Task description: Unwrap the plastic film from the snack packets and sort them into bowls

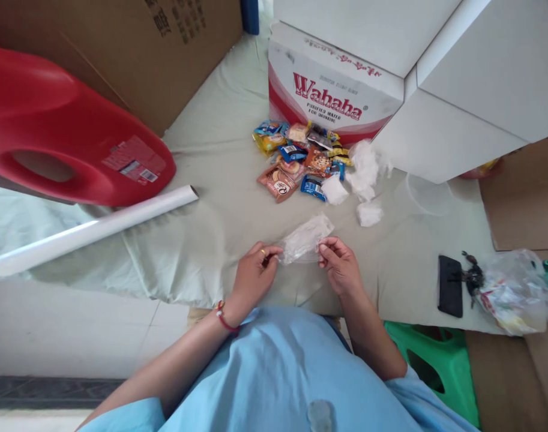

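A clear, crinkled plastic bag (pixel 306 239) is stretched between my two hands, low over the cloth-covered surface. My left hand (pixel 257 273) pinches its left end between thumb and fingers; a ring and a red bracelet show on that side. At the right end, my right hand (pixel 340 264) grips the edge between thumb and forefinger. Just beyond the bag lies a pile of wrapped snacks (pixel 296 159) in blue, brown and yellow packets. Beside them sit white crumpled wads (pixel 364 171) and a small white folded piece (pixel 370 213).
A Wahaha carton (pixel 328 90) stands behind the snacks, against white boxes (pixel 458 126). At left are a red jug (pixel 75 132) and a white roll (pixel 98 231). A clear round container (pixel 429 195), a black phone (pixel 449 286) and a plastic bag of items (pixel 517 294) lie right, above a green stool (pixel 440 366).
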A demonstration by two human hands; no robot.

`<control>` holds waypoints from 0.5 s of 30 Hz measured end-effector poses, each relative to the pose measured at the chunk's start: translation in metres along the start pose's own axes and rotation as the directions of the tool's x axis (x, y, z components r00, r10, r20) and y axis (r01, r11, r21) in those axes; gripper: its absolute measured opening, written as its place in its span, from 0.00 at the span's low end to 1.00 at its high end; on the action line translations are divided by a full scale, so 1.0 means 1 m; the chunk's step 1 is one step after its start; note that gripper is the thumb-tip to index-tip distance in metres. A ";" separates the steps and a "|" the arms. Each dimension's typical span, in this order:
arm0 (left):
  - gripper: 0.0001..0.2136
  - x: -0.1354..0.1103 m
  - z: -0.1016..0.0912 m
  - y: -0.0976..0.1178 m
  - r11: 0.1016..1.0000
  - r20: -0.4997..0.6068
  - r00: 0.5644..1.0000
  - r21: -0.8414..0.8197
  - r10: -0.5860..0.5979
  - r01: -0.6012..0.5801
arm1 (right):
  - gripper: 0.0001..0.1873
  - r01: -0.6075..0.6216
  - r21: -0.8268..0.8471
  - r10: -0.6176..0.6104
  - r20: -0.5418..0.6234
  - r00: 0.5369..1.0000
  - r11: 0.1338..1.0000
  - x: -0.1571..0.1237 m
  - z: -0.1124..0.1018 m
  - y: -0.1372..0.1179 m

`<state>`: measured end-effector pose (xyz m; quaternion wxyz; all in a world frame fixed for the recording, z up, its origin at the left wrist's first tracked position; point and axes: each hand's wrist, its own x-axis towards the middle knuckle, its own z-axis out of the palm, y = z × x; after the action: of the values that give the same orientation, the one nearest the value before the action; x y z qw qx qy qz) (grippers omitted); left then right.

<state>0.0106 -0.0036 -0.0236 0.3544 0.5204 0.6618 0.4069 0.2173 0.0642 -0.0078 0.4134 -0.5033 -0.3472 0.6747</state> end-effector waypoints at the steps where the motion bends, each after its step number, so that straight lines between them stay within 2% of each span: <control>1: 0.11 0.001 -0.001 -0.001 0.999 -0.024 0.999 0.015 -0.034 0.034 | 0.16 0.012 -0.002 -0.012 -0.001 1.000 1.000 0.000 -0.001 0.000; 3: 0.11 0.002 -0.004 0.002 0.998 -0.090 0.996 0.059 -0.014 0.019 | 0.14 0.059 -0.023 -0.059 -0.002 0.998 0.998 -0.001 -0.002 0.001; 5: 0.10 0.002 -0.006 0.009 0.993 -0.120 0.989 0.090 0.088 -0.078 | 0.13 0.096 -0.042 -0.096 0.009 0.995 0.994 -0.002 -0.003 0.002; 7: 0.10 0.003 -0.004 0.019 0.983 -0.056 0.983 0.062 0.177 -0.174 | 0.13 0.080 -0.026 -0.079 0.039 0.996 0.996 -0.004 -0.002 0.001; 9: 0.15 0.007 0.001 0.027 0.981 0.036 0.980 -0.004 0.195 -0.195 | 0.13 0.034 0.009 -0.035 0.087 0.996 0.999 -0.007 0.000 -0.001; 11: 0.22 0.012 0.009 0.029 0.989 0.068 0.987 -0.041 0.147 -0.144 | 0.14 0.012 0.032 -0.016 0.126 0.992 0.999 -0.009 0.002 -0.003; 12: 0.23 0.015 0.013 0.027 0.993 0.069 0.992 -0.053 0.108 -0.104 | 0.15 0.011 0.039 -0.016 0.136 0.991 0.999 -0.010 0.002 -0.005; 15: 0.11 0.023 0.017 0.020 0.991 0.089 0.996 -0.130 -0.032 0.043 | 0.16 0.014 0.024 -0.017 0.114 0.993 1.000 -0.010 -0.002 -0.007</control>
<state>0.0289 0.0246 -0.0140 0.4239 0.5005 0.6272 0.4201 0.2220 0.0577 0.0019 0.4039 -0.4565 -0.3665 0.7030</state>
